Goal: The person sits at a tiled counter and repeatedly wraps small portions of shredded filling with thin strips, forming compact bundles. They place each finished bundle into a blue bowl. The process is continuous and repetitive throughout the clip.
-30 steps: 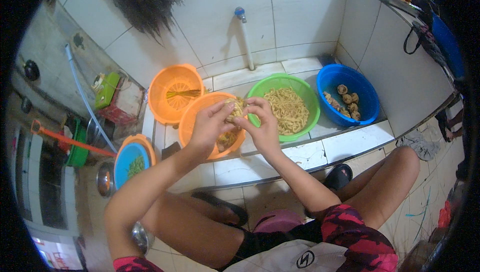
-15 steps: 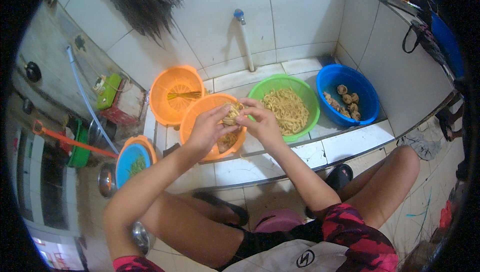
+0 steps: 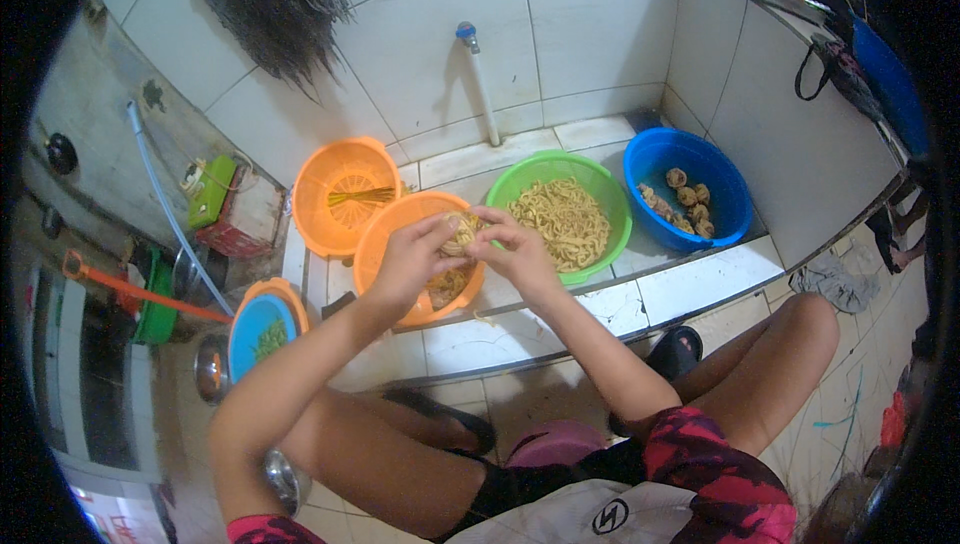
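Observation:
Between my two hands is a small ball of pale yellow noodles (image 3: pixel 461 233), raised over the nearer orange basin (image 3: pixel 367 279). My left hand (image 3: pixel 408 266) cups it from the left, with thumb and fingers curled round it. From the right, the fingertips of my right hand (image 3: pixel 518 256) pinch at its side. Brownish food lies in the orange basin, partly hidden by my hands. Loose noodles (image 3: pixel 560 219) fill much of the green basin (image 3: pixel 618 237) just right of my hands. Farther right, several rolled noodle balls (image 3: pixel 685 196) sit in a blue basin (image 3: pixel 742 206).
Thin yellow-brown sticks (image 3: pixel 360 196) lie in the far orange strainer (image 3: pixel 315 219). At the left stands a light blue bowl (image 3: pixel 240 339) with chopped greens, near an orange handle (image 3: pixel 140 289). A tap pipe (image 3: pixel 487 99) rises behind the basins on the white tiled ledge (image 3: pixel 700 284).
The view has shifted slightly, so the basins appear a little farther left. Both hands stay on the noodle ball; their fingers have changed position a little around it.

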`<state>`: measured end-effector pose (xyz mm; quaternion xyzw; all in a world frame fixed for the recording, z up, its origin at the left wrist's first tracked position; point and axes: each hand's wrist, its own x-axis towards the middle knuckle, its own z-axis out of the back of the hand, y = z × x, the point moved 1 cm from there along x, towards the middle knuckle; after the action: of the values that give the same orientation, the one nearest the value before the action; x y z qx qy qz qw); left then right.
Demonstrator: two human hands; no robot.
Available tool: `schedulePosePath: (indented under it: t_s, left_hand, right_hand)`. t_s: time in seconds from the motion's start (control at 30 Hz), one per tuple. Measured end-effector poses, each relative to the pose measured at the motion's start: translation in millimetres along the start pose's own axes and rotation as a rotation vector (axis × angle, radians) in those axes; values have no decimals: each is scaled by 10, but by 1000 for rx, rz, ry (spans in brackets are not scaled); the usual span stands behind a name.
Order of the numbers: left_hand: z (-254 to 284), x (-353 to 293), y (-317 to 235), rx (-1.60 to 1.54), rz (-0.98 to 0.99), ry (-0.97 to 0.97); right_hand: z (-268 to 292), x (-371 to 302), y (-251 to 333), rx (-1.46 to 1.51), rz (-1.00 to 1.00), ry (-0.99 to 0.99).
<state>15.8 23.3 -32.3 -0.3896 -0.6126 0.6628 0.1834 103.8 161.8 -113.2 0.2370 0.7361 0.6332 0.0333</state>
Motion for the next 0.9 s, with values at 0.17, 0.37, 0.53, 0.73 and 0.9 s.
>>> schedulePosePath:
  t_s: [0.17,0.37,0.53,0.73,0.9]
  left_hand:
    - [49,55,-45,-197,-3,74]
    - [37,19,47,193,-78,-90]
    - [-5,14,31,100,-102,-78]
    - [-10,17,-72,-81,-47,11]
    - [-27,52,-122,-33,-167,-84]
  right_hand:
    - [-3,-8,6,896,-441,69]
    - [-48,-86,178,-762,446,-165]
    - [-79,-93,38,77,-53,-94]
    - [52,20,-45,581,-284,188]
    - [-37,24,-43,744,-280,-6]
